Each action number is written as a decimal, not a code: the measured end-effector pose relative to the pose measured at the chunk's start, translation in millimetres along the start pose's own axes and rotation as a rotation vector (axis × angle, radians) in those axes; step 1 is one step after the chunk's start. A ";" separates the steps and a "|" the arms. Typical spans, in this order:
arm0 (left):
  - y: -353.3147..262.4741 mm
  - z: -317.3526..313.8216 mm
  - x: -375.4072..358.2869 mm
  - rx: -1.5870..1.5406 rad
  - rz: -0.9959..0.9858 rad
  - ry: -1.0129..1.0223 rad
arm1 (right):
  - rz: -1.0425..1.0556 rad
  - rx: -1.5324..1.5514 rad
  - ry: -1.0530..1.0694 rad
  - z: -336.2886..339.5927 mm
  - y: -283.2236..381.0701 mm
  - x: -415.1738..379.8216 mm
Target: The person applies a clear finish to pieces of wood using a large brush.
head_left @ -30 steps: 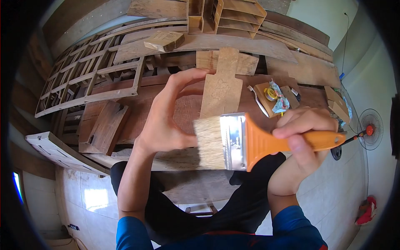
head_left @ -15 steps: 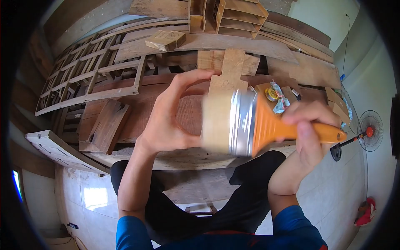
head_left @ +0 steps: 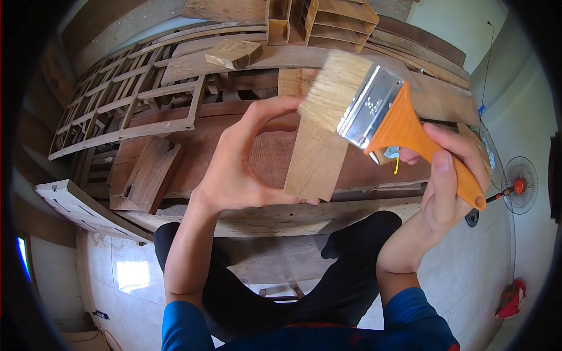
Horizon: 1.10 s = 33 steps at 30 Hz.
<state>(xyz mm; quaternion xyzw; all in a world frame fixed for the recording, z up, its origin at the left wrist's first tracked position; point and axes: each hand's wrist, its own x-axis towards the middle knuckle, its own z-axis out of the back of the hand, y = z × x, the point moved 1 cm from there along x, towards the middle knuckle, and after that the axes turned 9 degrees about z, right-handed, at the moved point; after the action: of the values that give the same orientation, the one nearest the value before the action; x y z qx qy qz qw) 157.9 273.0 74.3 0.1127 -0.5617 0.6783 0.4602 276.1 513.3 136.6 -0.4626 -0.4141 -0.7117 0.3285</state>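
Note:
My left hand [head_left: 231,167] is closed on a flat light-brown wooden piece [head_left: 316,167], with fingers at its upper left edge and the thumb along its lower end. The piece is held over a reddish-brown plank [head_left: 222,131]. In my right hand [head_left: 453,172] is a wide paintbrush [head_left: 369,111] with an orange handle, a shiny metal band and pale bristles. The bristles overlap the upper part of the wooden piece and hide it, their lower corner close to my left fingertips.
A thick dark wood offcut [head_left: 153,175] lies at the left, below a slatted wooden frame [head_left: 126,117]. Farther back are a light wooden block [head_left: 234,54] and a compartmented wooden rack [head_left: 342,26]. A fan [head_left: 521,184] stands on the right.
The brush has swung from level across the lower part of the wooden piece to tilted over its upper part, uncovering the lower end. My left hand has hardly moved.

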 end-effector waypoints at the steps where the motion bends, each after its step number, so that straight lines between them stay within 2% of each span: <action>1: 0.2 -0.6 -0.1 -0.004 0.004 0.007 | -0.065 0.037 -0.013 -0.2 2.9 -2.2; 3: 0.6 1.2 1.7 -0.003 0.006 0.020 | -0.194 0.113 -0.046 -7.4 13.1 0.7; 4: 0.3 1.3 1.5 -0.003 0.007 0.015 | -0.258 -0.049 -0.175 -15.0 17.2 3.5; 6: 0.2 -0.4 0.1 -0.006 0.007 0.002 | -0.214 -0.236 -0.318 -34.4 22.2 -1.9; 9: 1.2 0.9 0.5 -0.016 0.028 0.003 | 0.045 0.234 0.394 11.8 0.5 9.6; 10: 0.6 1.2 1.0 -0.016 0.012 0.005 | 0.034 0.136 0.390 12.5 7.5 8.9; 13: -0.6 -0.8 0.3 -0.023 -0.012 0.007 | -0.164 -0.353 -0.329 -31.2 25.5 -0.4; 14: -0.8 -1.3 0.1 -0.024 -0.007 0.009 | -0.099 -0.451 -0.279 -22.5 24.8 -4.9; 17: -0.6 0.5 -0.1 -0.033 0.001 0.047 | -0.102 0.202 0.276 22.5 1.3 -6.8; 18: -0.2 0.6 -0.4 -0.040 0.002 0.063 | -0.046 -0.313 -0.049 12.5 2.7 -15.7; 20: -0.8 -0.7 -0.3 -0.046 0.009 0.059 | -0.041 -0.049 -0.089 -2.3 12.1 -9.1; 22: -1.4 -1.4 0.5 -0.048 0.000 0.054 | -0.047 -0.006 -0.103 -2.4 13.3 -7.4; 25: -0.7 -2.4 1.0 -0.052 -0.014 0.045 | -0.080 -0.280 -0.077 6.4 11.3 -5.3; 26: -0.1 -1.6 0.5 -0.054 -0.003 0.042 | -0.081 -0.264 -0.054 2.6 12.6 -2.2; 29: -2.4 0.1 1.0 -0.047 -0.002 0.053 | 0.095 0.140 0.522 41.2 -4.7 8.5; 30: -3.0 0.7 1.3 -0.044 -0.007 0.061 | 0.077 0.124 0.405 41.8 -7.0 0.0; 33: -2.1 -0.7 0.6 -0.069 -0.003 0.053 | -0.164 -0.231 -0.168 11.8 5.3 -5.4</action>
<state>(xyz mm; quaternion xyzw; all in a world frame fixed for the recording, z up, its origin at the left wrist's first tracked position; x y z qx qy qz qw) 159.4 273.8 75.9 0.0794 -0.5721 0.6606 0.4796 287.0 521.9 135.7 -0.5196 -0.3919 -0.7380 0.1783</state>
